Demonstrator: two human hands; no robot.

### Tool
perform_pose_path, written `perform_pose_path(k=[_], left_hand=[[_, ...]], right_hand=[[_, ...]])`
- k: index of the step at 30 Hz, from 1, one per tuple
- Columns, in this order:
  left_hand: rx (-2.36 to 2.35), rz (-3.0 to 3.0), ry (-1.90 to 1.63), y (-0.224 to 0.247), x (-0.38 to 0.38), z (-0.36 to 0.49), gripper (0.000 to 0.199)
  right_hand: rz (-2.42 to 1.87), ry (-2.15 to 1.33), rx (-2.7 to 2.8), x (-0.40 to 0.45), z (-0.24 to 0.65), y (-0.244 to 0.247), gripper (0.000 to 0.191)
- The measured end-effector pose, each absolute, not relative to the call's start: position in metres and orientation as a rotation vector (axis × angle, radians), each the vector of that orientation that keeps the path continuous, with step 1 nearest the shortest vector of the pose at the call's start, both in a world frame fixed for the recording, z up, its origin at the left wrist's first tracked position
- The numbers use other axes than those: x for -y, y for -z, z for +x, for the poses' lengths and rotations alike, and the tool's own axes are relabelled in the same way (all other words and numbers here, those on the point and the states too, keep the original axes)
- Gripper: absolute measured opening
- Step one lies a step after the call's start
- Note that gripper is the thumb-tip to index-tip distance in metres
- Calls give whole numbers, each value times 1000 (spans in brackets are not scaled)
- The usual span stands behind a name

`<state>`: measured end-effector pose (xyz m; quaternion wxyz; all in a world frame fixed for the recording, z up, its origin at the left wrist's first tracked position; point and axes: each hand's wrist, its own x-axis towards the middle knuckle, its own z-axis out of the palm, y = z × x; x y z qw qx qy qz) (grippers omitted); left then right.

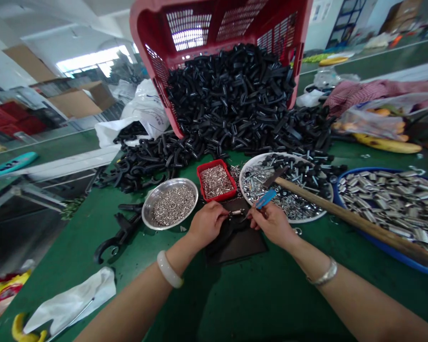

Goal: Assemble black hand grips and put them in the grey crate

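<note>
My left hand (pixel 207 224) is closed in a pinch at the left end of a small metal spring (pixel 237 212). A black curved part (pixel 223 233) lies beneath those fingers, on a dark flat pad (pixel 248 247); the fingers seem to hold it by its upper end. My right hand (pixel 274 224) is closed around a blue-handled tool (pixel 266 199), whose thin metal tip points at the spring's right end. Close by stand a red tray (pixel 234 192) of small pins, a metal bowl (pixel 146 216) of small rings, and a white basin (pixel 331 194) of bolts and hardware.
A tipped red crate (pixel 142 42) spills black parts (pixel 231 95) over the bench. A hammer (pixel 328 204) lies across the white basin and a blue basin (pixel 385 249) of metal pieces. Several black clamp-like parts (pixel 123 232) lie left. Bananas (pixel 388 143) sit at right.
</note>
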<state>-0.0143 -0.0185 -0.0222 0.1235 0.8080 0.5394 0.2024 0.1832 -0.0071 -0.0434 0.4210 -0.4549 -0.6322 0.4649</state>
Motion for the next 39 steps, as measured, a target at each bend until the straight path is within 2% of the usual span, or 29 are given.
perform_pose_path(k=[7,15,23,26,31,35,39], left_hand=[[-1565,2337,-579,18,16,-12,14],[-1651,2620,-302,16,23,-6,18],[-1614,2813,-447,36,26,-14,22],[-1574,2842,-456,34,28,-16,24],[-1461,2720,-626,34,32,-22,24],[-1392,2633,-803,34,33,-28,31],[-1221,2737,-715,31,35,-30,31]], right_hand=[[-1146,-1121,1629,8,185,44,15],[-1173,-1072,1666,8,187,42,17],[-1162,-1020,1680,9,187,44,16],[-1187,-866,1726,4,182,32,16],[-1354,-400,1970,-39,152,-4,21],[-1506,-351,2381,-80,113,-16,27],[-1555,-356,2513,-93,98,-21,21]])
